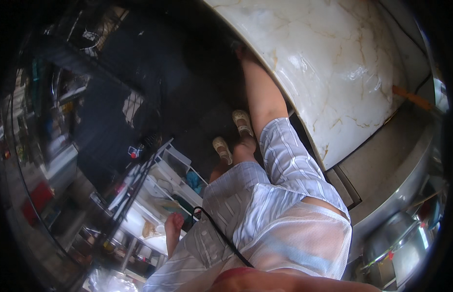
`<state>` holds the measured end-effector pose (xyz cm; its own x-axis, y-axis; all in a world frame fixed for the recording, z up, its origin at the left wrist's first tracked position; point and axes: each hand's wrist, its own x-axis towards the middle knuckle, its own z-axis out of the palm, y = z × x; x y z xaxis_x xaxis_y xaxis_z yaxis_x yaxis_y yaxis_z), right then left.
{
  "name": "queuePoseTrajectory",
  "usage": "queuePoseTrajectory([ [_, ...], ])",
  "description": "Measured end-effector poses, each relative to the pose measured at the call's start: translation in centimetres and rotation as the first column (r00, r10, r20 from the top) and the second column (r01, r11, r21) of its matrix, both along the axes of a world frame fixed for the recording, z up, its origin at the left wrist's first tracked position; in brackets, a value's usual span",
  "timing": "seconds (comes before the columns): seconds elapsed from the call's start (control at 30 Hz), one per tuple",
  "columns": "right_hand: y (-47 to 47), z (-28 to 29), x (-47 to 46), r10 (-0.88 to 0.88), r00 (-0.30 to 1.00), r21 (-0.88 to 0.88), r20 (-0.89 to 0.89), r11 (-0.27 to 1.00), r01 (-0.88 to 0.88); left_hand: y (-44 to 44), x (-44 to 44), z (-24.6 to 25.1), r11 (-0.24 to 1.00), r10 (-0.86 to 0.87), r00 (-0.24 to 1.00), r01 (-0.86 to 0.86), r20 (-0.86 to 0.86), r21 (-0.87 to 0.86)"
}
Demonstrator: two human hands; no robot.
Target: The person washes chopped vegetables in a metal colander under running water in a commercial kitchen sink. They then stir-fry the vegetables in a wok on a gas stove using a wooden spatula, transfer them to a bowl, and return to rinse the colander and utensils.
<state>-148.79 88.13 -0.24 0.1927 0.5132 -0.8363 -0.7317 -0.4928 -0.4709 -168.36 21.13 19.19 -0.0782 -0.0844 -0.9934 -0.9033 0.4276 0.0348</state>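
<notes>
My right arm reaches forward along the edge of a glossy marble-patterned tabletop [314, 65]. At its end, my right hand [239, 53] lies in deep shadow beside that edge, so its fingers and anything in them cannot be made out. Lower on the left, my left hand [174, 221] hangs beside my striped shirt [226, 204] with its fingers curled together; nothing shows in it. Close to that hand stands a white drawer unit [168, 164] holding cloth and bags, including a teal bundle [193, 179].
Light clogs [242, 122] are on my feet over a dark floor [197, 95]. A metal counter [390, 157] adjoins the marble top, with a metal basin [389, 233] below right. A black cable [223, 233] crosses my shirt. Clear plastic [111, 281] lies lower left, near blurred shelving.
</notes>
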Motion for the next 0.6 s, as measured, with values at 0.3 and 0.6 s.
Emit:
queuePoseTrajectory([
  [0.3, 4.5, -3.2, 1.8, -0.095, 0.995, -0.036, -0.018, 0.995, 0.094, 7.7, -2.1, -1.9, 0.997, -0.076, 0.995, 0.076, -0.067, -0.001],
  [0.6, 1.7, -3.6, 1.0, -0.154, 0.988, -0.087, -0.020, 0.985, 0.151, 8.5, -3.0, -2.2, 0.995, -0.102, 0.995, 0.102, -0.006, 0.006],
])
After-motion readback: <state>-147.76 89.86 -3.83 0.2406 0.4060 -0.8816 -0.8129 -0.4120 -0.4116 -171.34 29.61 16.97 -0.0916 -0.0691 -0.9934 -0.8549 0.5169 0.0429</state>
